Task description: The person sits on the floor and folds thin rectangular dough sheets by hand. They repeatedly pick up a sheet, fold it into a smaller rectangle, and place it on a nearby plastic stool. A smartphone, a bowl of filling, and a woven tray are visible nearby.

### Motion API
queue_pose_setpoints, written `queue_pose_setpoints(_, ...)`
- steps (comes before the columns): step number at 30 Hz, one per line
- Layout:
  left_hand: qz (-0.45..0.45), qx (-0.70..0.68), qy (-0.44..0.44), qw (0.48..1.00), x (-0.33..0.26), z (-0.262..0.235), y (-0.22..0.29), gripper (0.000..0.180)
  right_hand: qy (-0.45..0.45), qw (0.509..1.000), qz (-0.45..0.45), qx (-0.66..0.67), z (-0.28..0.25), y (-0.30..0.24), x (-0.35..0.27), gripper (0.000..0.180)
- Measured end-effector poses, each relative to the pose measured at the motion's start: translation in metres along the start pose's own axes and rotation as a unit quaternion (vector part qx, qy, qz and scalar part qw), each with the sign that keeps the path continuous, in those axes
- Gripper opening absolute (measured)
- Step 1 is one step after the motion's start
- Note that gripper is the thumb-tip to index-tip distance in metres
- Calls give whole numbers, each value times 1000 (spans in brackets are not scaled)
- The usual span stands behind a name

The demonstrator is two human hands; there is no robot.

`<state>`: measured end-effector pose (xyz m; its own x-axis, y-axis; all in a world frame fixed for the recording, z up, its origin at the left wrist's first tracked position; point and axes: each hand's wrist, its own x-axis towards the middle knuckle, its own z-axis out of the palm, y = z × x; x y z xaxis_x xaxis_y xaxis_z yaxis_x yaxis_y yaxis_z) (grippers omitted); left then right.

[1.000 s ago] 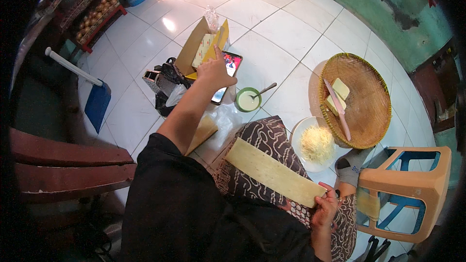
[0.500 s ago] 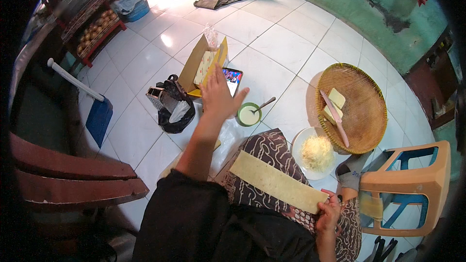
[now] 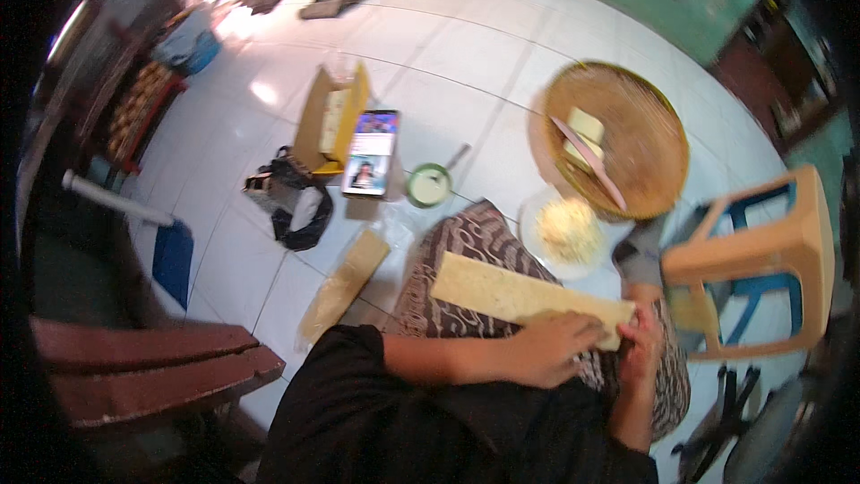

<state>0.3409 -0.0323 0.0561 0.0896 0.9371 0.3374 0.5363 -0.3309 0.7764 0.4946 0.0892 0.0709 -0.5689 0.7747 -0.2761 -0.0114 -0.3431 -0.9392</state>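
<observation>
A long, pale strip that looks like a dough sheet [image 3: 502, 291] lies slantwise across my lap on patterned brown cloth [image 3: 461, 242]. My right hand [image 3: 640, 345] pinches its right end between thumb and fingers. Just left of it, my left hand [image 3: 551, 350] rests over the strip's lower edge, fingers stretched out and slightly blurred. Beyond the strip stands a white plate [image 3: 530, 237] heaped with grated cheese [image 3: 569, 229]. A similar strip in clear plastic [image 3: 354, 273] lies on the floor to the left of my lap.
A woven tray [image 3: 640, 116] holds pale blocks [image 3: 584, 130] and a knife [image 3: 591, 161]. Ahead are a green bowl with a spoon [image 3: 430, 186], a lit phone [image 3: 372, 157], an opened yellow box [image 3: 313, 125] and a black bag [image 3: 300, 215]. A plastic stool [image 3: 752, 255] stands right, a wooden bench [image 3: 152, 363] left.
My left hand has come back from in front of the phone and down to the strip's right end. The phone is now uncovered. My right hand still holds the strip. The view has shifted.
</observation>
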Motion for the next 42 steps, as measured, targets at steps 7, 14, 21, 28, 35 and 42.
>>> queue_pose_setpoints(7,-14,-52,23,998,1,7,-5,48,-25,982,105,157,-8,15,-19,23)
queue_pose_setpoints(14,-20,-23,30,999,9,12,2,46,-78,992,7,97,-17,32,-15,17)
queue_pose_setpoints(21,-30,-6,40,999,9,19,2,46,-93,995,-39,16,-27,43,-12,12)
queue_pose_setpoints(28,-37,-19,42,998,12,17,2,44,-88,996,-32,12,-26,41,-12,10)
queue_pose_setpoints(35,-48,-56,56,996,13,14,-1,40,-126,991,-38,29,-19,38,-9,11)
queue_pose_setpoints(42,-44,-54,60,996,14,13,-1,34,-144,987,-67,-21,-17,35,-9,13)
